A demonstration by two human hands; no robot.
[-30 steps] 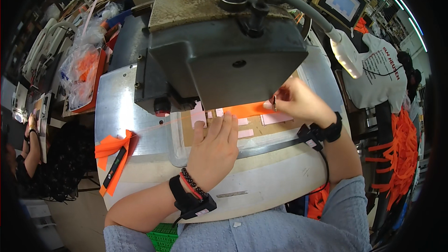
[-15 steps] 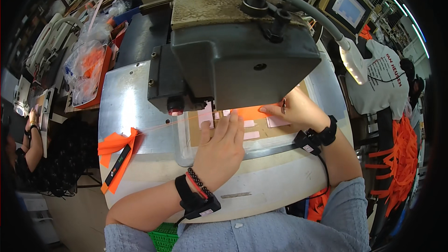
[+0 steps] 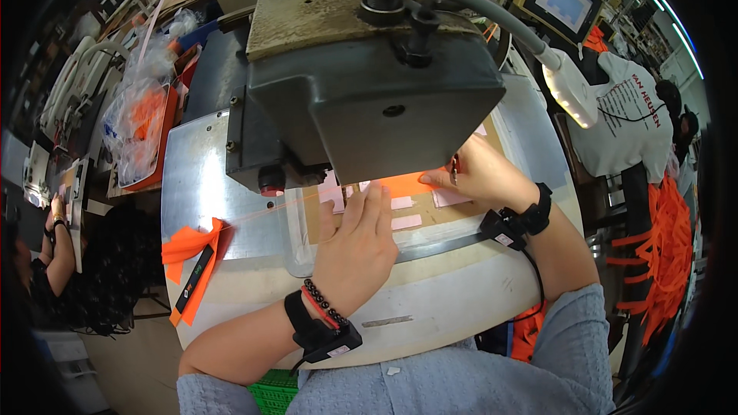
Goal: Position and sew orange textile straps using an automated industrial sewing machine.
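Observation:
An orange fabric strip (image 3: 401, 185) lies on the brown template board (image 3: 430, 216), under the dark head of a sewing machine (image 3: 384, 107). My left hand (image 3: 356, 244) rests flat with its fingers stretched toward the strip's near left edge. At the strip's right end, my right hand (image 3: 480, 173) has its thumb and fingers closed on the fabric. A small dark metal piece (image 3: 454, 169) shows by those fingers, too covered to name. Pale pink pads (image 3: 405, 222) are fixed to the board. The machine head hides the area behind the strip.
Left on the table lies a folded orange fabric piece (image 3: 189, 261) with a black band, thread trailing from it. An orange bin (image 3: 164, 146) of plastic bags stands farther left. A lit lamp (image 3: 573, 96) and a screen (image 3: 565, 0) are at right, near hanging orange strips (image 3: 659, 253).
The view has shifted slightly, so the machine sits farther left in it. Both hands keep nearly the same place on the fabric and board.

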